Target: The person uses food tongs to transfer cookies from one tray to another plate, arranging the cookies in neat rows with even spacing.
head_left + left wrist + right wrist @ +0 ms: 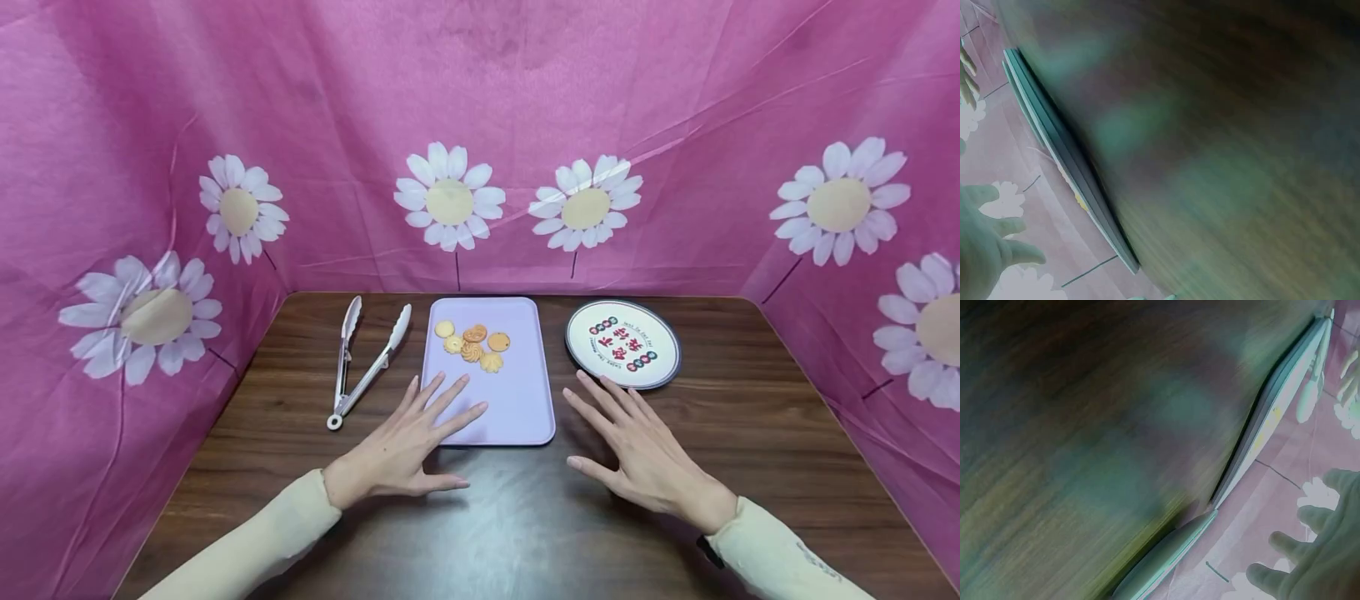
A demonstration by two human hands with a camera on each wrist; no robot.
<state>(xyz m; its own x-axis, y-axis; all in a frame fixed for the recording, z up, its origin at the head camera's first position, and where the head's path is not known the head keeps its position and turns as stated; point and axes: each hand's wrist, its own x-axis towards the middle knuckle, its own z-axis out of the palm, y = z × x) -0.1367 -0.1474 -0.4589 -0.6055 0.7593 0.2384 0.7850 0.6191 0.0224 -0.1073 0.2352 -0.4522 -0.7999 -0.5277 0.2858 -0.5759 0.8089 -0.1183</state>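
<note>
Fingers spread, my left hand (401, 446) hovers over the near left corner of a lilac tray (517, 408) and holds nothing. My right hand (645, 454) is spread the same way, its fingertips just short of a round white plate (611, 354) with red characters and a dark blue rim. Several cookies (472, 352) of different shapes lie in the tray's far half. Left of the tray rest metal tongs (360, 387) with white tips, their arms apart. In the left wrist view the tray (1063, 150) appears edge-on, as does the plate (1166, 562) in the right wrist view.
The dark wooden table (517, 533) reflects light near its front. A pink cloth (517, 75) printed with large white daisies hangs behind it and along both sides. A dark band (709, 552) shows at my right wrist.
</note>
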